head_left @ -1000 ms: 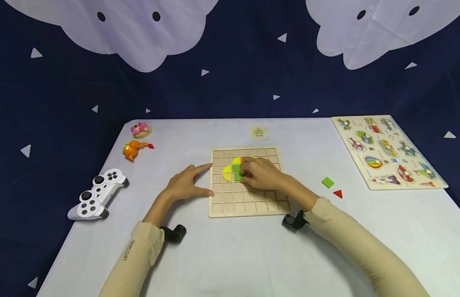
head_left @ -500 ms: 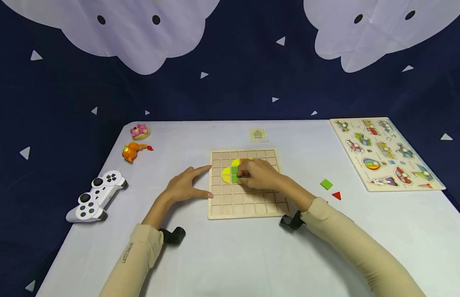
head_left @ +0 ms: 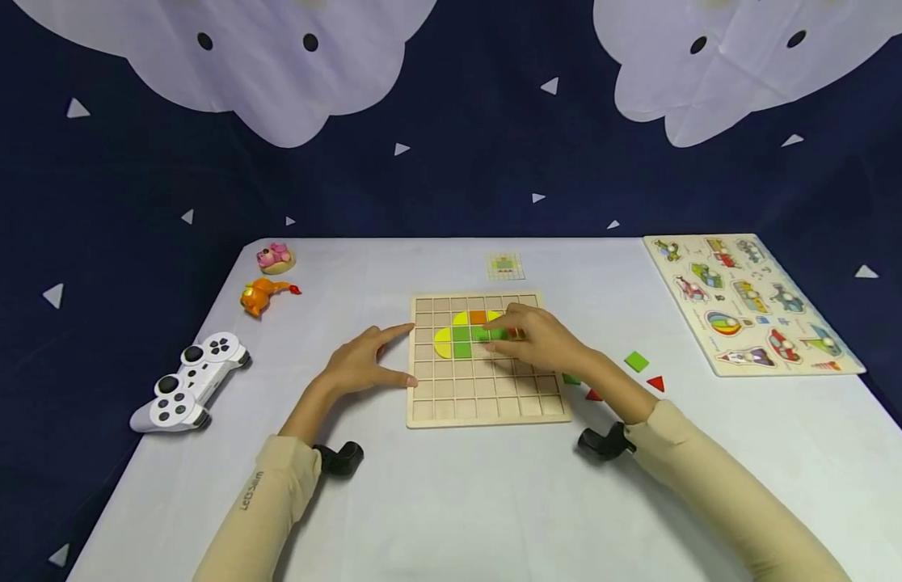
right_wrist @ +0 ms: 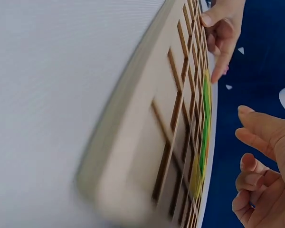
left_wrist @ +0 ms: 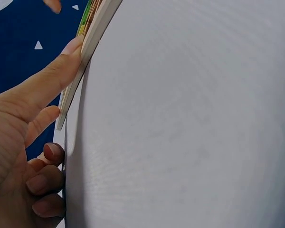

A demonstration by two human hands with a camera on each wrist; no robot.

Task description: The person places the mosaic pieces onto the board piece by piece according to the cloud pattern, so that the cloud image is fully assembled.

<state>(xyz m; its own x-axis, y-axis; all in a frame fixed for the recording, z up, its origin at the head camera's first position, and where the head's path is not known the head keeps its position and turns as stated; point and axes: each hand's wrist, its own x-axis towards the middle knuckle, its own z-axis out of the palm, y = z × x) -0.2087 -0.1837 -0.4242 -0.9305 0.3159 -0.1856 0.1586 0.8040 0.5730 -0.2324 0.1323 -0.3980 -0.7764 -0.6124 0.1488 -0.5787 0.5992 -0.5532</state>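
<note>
- White game controller [head_left: 187, 381] sitting at 9 o'clock on the white table [head_left: 451, 501]; orange toy [head_left: 265, 293] and pink toy [head_left: 275, 256] lying at 10 o'clock.
- Left hand [head_left: 362, 363] bracing the left edge of the square wooden grid board [head_left: 487, 404], fingers spread, gripping nothing.
- Board showing yellow [head_left: 445, 340], green [head_left: 462, 343] and orange [head_left: 478, 317] flat pieces filling a small cluster at its 12 o'clock side; most cells staying bare, so roughly early stage.
- Right hand [head_left: 541, 339] resting over the cluster, fingertips loosely curled at a green piece; whether it is pinching it, cannot tell.
- Loose green square [head_left: 636, 361] and red triangle [head_left: 655, 384] waiting at 3 o'clock; vehicle peg puzzle [head_left: 749, 303] lying at 2 o'clock.
</note>
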